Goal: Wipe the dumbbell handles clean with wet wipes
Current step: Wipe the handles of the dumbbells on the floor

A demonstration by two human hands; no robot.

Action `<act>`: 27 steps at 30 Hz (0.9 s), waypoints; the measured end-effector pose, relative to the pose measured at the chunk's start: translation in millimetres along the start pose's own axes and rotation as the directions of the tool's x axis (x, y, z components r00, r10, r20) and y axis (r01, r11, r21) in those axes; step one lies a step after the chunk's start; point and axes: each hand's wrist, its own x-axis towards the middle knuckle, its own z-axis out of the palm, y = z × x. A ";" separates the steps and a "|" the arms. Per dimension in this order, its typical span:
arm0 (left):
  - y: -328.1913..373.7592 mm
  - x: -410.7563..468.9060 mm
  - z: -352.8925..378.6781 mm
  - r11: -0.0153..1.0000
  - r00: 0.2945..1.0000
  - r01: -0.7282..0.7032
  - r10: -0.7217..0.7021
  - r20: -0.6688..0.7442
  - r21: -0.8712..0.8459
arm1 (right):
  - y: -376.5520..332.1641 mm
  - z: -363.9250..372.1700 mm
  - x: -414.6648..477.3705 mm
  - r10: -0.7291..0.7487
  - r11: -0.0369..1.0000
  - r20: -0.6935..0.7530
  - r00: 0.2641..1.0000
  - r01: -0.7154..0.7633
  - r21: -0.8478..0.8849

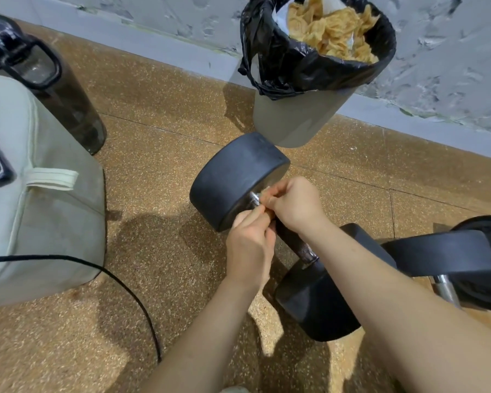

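No legible text, label or number anywhere

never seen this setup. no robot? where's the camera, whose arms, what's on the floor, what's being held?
No robot: one camera on a person's head, looking down at their own arms. The left hand and right hand both pinch a small browned wet wipe against the handle of a black dumbbell, by its far head. It lies on a speckled floor. A second dumbbell lies at the right. By the wall stands a bin with a black liner, full of used wipes. At the left: a dark bottle, a grey bag, a black cable.
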 end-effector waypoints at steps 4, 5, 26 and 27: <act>2.9 -13.9 2.5 0.981 0.975 -0.194 0.189 0.113 0.027 | 19.7 -27.1 -5.5 -0.047 0.928 0.164 0.985 0.104 -0.357; 7.0 -16.3 1.1 0.979 0.963 -0.203 0.202 0.181 -0.010 | 25.3 -33.5 -8.9 -0.032 0.889 0.210 0.977 0.124 -0.440; 31.8 -65.5 -17.2 0.886 0.756 0.448 -0.302 0.581 -0.122 | 13.9 -51.7 -39.3 0.023 0.551 0.468 0.883 0.380 -0.743; 33.4 -62.8 -17.7 0.896 0.755 0.431 -0.294 0.587 -0.106 | 12.4 -61.2 -39.4 0.049 0.570 0.524 0.850 0.407 -0.713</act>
